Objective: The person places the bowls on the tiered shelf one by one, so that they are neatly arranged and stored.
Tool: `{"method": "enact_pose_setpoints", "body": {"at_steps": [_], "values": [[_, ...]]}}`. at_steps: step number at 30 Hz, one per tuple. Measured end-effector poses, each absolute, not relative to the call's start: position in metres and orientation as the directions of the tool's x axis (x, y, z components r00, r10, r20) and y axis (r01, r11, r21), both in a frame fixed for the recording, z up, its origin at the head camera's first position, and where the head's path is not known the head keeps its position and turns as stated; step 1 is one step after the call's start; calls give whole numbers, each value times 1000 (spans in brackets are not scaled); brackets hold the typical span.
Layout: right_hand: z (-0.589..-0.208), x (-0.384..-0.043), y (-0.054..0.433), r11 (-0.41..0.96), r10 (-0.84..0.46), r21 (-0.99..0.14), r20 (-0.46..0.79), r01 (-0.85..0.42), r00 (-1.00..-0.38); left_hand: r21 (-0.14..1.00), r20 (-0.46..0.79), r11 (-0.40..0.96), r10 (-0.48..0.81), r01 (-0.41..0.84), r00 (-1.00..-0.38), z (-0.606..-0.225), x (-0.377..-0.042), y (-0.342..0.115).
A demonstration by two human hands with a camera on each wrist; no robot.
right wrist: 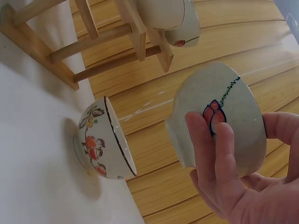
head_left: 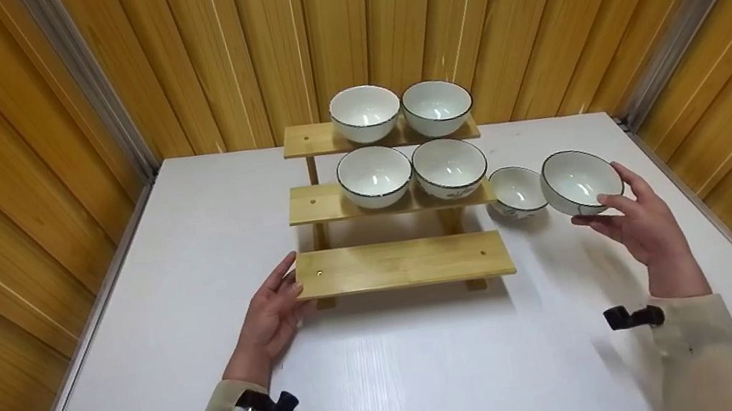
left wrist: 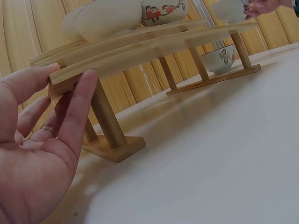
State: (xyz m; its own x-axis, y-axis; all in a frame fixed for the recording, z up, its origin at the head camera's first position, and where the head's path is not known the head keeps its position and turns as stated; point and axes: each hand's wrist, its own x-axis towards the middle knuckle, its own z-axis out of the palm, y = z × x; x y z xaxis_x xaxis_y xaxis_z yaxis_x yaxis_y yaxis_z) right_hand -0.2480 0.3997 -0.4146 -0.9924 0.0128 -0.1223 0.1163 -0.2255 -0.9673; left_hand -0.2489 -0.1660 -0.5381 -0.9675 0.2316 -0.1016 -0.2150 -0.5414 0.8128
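In the head view my right hand (head_left: 644,222) holds a white bowl (head_left: 580,181) with a dark rim above the table's right side. The right wrist view shows a red flower bud painted on this bowl (right wrist: 219,116), with fingers against its outer wall. My left hand (head_left: 273,313) grips the left end of the bottom board of a three-tier wooden stand (head_left: 404,263); thumb and fingers lie about the board's corner (left wrist: 65,77) in the left wrist view. Another bowl (head_left: 517,194), painted with red and brown motifs, sits on the table right of the stand.
Two bowls stand side by side on the top tier, a left one (head_left: 365,115) and a right one (head_left: 437,109). The middle tier carries a left bowl (head_left: 375,179) and a right bowl (head_left: 451,169). Wood-patterned walls (head_left: 339,28) enclose the white table (head_left: 393,390) behind and at both sides.
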Motion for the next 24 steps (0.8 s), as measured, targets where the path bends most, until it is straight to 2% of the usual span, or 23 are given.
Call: {"method": "enact_pose_setpoints", "body": {"at_steps": [15,24], "values": [[-402,-227,364,-122,-220,-991,-17,45,-975,807,-83,-555,235,-204,-969,-538,-249,-166],[-403,-224,334,-50,-332,-998,-18,37,-943,793,-77,-572,246,-209,-966,-538,-249,-165]]}}
